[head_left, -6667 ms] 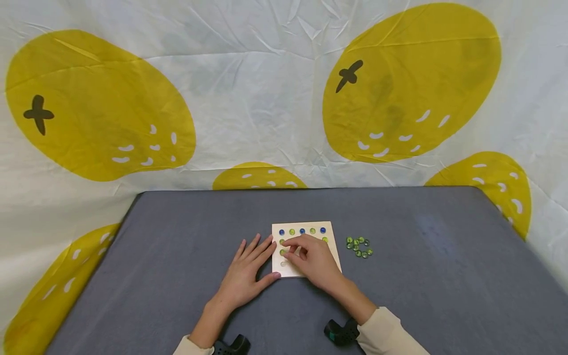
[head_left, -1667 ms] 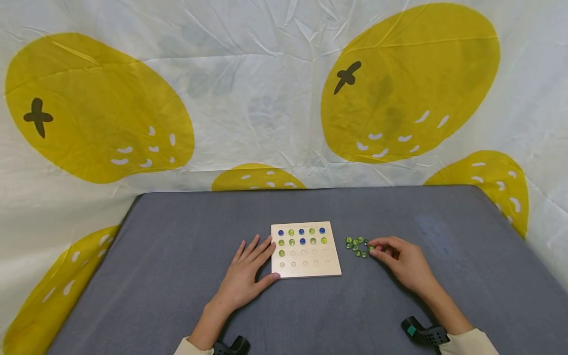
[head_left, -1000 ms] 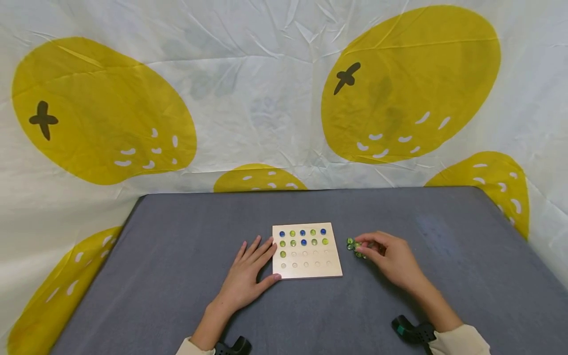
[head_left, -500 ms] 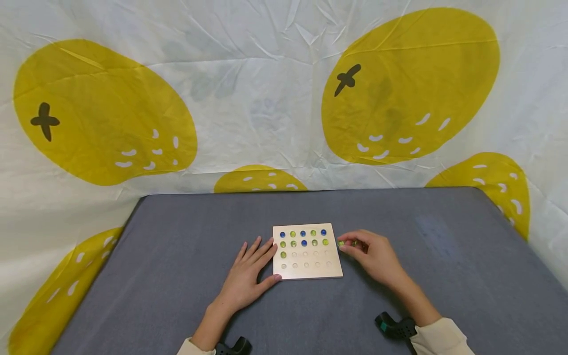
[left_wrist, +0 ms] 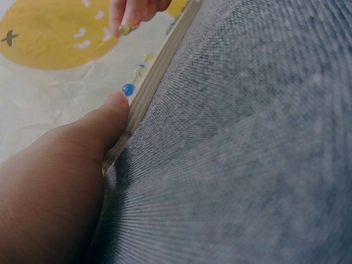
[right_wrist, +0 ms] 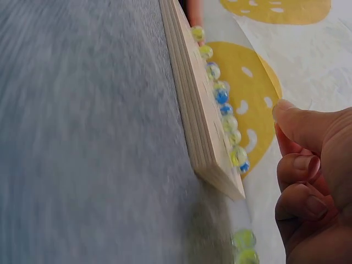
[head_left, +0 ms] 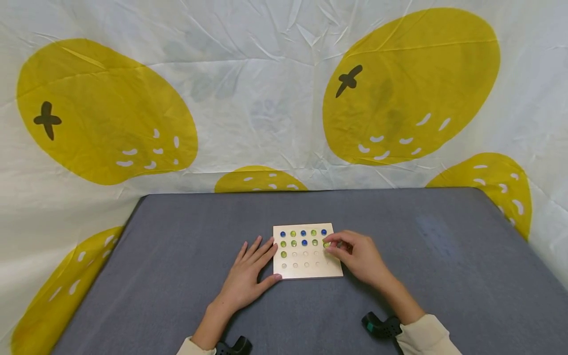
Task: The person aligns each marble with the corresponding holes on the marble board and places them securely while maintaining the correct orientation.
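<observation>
A square wooden board (head_left: 306, 271) with rows of shallow round hollows lies on the table. Blue and green marbles (head_left: 304, 242) fill its two back rows, and one green marble (head_left: 283, 254) sits at the left of the third row. My left hand (head_left: 246, 278) lies flat with spread fingers, its fingertips and thumb at the board's left edge. Over the board's right side, my right hand (head_left: 357, 254) pinches a green marble (left_wrist: 125, 29) between thumb and index finger. In the right wrist view the hand's own thumb hides that marble.
Loose green marbles (right_wrist: 243, 239) lie just past the board's right side; the right hand covers them in the head view. Grey cloth (head_left: 199, 222) covers the table. A white curtain with yellow fruit shapes (head_left: 106, 113) hangs behind its back edge.
The right hand went from the board to the loose marbles at the right, took a green one, and has moved back left over the board. The left hand stays at the board's edge.
</observation>
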{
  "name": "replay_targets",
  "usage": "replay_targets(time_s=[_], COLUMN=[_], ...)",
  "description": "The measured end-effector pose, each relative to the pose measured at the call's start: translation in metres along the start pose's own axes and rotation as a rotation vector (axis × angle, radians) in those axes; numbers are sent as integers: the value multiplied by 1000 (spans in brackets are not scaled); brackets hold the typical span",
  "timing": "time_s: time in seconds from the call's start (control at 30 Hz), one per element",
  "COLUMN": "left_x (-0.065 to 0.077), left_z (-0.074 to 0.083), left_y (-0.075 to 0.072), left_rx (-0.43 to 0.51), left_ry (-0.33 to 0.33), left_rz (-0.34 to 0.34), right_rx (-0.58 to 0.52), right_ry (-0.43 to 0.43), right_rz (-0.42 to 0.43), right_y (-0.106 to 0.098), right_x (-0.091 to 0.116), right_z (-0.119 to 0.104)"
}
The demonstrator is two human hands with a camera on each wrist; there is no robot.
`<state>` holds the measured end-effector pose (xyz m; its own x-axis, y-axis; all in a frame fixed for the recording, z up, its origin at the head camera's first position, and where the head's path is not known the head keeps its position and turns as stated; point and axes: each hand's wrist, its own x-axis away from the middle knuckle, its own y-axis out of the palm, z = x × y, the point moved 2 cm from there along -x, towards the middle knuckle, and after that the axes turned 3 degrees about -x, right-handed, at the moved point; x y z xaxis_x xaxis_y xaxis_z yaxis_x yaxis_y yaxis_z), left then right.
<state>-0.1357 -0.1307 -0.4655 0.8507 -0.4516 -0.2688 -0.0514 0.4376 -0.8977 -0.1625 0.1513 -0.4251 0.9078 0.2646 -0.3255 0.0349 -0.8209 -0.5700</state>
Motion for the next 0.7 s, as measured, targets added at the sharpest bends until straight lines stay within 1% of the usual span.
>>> replay_targets(time_s=[0.27,0.43,0.7], left_x=[0,0,1], left_z=[0,-1,-2], left_y=[0,1,3], left_rx=[-10,-12,-24], left_ry=[1,3,8], left_rz=[6,7,4], right_rx=[-49,-57,-96], right_ry=[11,14,-9], right_rz=[-52,-53,-53], right_y=[16,25,38], right_x=[-5,-7,-7], right_z=[-6,-10,-9])
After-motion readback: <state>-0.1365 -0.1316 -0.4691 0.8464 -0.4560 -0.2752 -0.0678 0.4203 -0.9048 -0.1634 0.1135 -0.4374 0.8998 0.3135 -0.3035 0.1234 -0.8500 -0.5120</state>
